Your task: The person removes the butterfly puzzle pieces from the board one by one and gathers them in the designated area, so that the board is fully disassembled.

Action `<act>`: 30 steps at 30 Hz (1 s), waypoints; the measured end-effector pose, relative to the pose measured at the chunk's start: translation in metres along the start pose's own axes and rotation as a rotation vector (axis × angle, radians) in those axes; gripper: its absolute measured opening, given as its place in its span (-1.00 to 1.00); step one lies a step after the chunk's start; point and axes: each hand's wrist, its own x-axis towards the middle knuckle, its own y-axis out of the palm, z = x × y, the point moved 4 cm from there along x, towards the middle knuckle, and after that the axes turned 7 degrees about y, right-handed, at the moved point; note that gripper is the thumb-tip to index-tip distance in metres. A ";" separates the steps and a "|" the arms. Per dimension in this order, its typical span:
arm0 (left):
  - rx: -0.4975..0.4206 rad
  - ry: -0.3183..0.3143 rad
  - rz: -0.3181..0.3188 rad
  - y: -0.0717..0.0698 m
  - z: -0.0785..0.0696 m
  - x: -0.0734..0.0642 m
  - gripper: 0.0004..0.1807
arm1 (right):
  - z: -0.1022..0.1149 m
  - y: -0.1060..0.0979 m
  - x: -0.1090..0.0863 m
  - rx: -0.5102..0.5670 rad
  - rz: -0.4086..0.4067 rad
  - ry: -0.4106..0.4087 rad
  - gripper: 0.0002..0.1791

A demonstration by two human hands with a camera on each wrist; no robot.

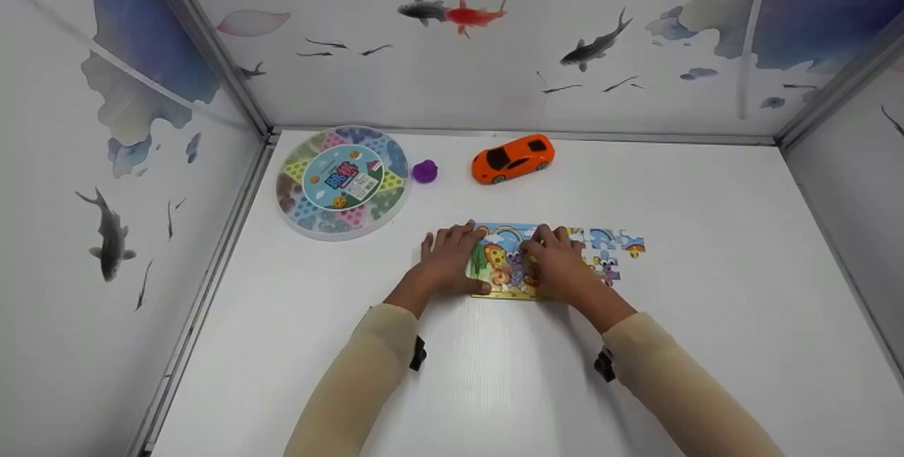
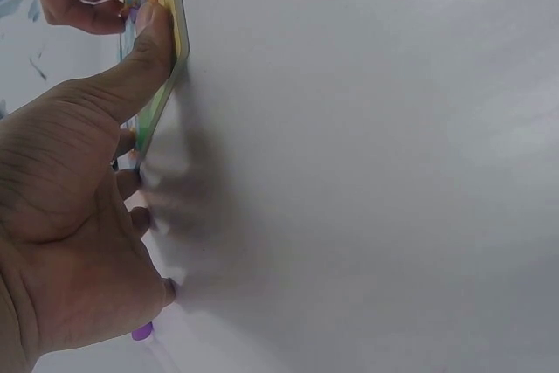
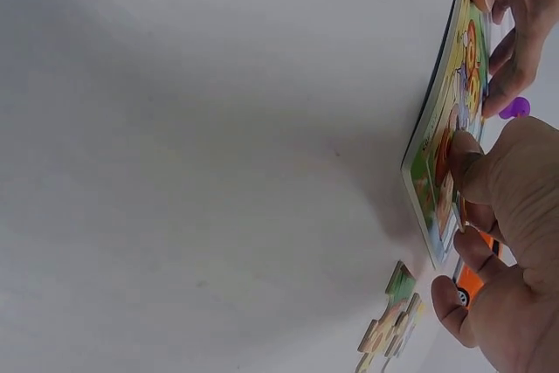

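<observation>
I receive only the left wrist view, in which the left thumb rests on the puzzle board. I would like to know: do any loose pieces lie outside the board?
Observer: Yes, the head view shows several loose pieces to the right of the puzzle board.
Operator: Thank you. Low in my picture I notice a small purple thing. What lies on its left side?
Observer: A round game board with a coloured star pattern, close beside it.
Operator: And on its right side?
Observer: An orange toy car, with a gap between them.
</observation>
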 end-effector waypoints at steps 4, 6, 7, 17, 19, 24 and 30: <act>0.000 -0.008 0.011 0.000 0.001 0.001 0.20 | -0.003 -0.001 -0.001 -0.015 -0.003 -0.028 -0.43; 0.005 -0.008 0.012 -0.001 -0.001 0.000 0.20 | -0.004 -0.001 -0.002 -0.026 -0.002 -0.043 -0.43; 0.006 -0.006 0.012 -0.002 -0.002 -0.001 0.19 | -0.005 -0.002 -0.003 -0.032 -0.001 -0.048 -0.44; -0.004 -0.005 0.009 -0.003 -0.005 -0.003 0.18 | -0.016 -0.004 -0.009 0.031 -0.043 -0.056 -0.53; -0.016 -0.008 0.014 -0.002 -0.003 -0.001 0.19 | -0.019 -0.005 -0.011 0.052 -0.059 -0.065 -0.56; -0.022 -0.002 0.001 -0.002 -0.003 -0.002 0.18 | -0.026 -0.008 -0.016 0.090 -0.106 -0.109 -0.66; -0.033 0.007 0.002 0.000 0.000 0.001 0.19 | -0.034 -0.013 -0.020 0.124 -0.126 -0.109 -0.85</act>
